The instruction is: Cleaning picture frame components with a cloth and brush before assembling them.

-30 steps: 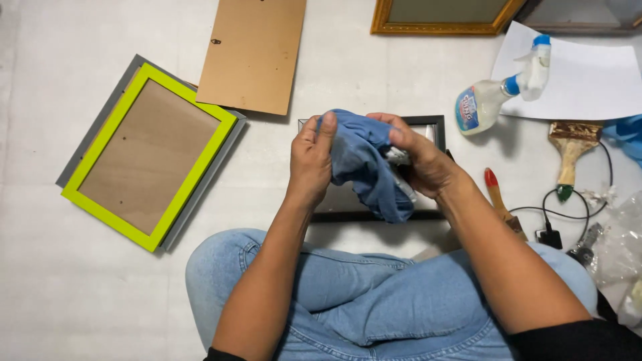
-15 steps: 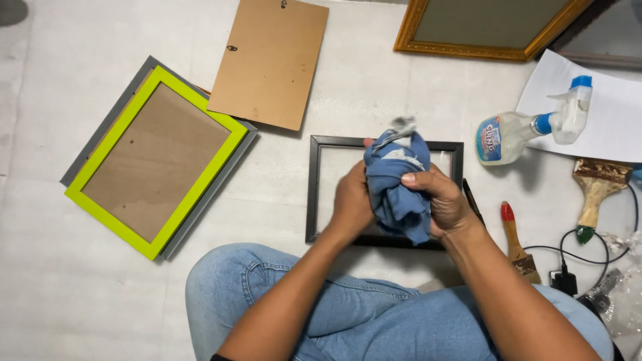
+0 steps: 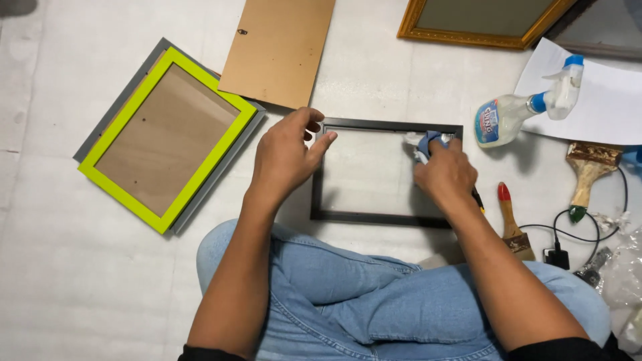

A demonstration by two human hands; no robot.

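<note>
Head view, vs. 0.5 s prior: both hands had come down from mid-air, where they bunched the cloth together, to the black frame (image 3: 386, 172) on the floor.

L hand (image 3: 286, 157) had let go of the cloth; fingers loosely spread, thumb and index tips touching the frame's upper-left corner.

R hand (image 3: 446, 175) was closed around the blue cloth (image 3: 426, 142), pressing it on the glass near the frame's upper-right corner; only a small wad showed past the knuckles.

Frame: thin black border, clear pane, lying flat just ahead of my crossed knees in jeans (image 3: 374, 301), btw the two hands.

Around: lime-green frame (image 3: 167, 137) to the L, brown backing board (image 3: 277, 50) above, spray bottle (image 3: 521, 110) and paintbrush (image 3: 511, 220) to the R.
</note>
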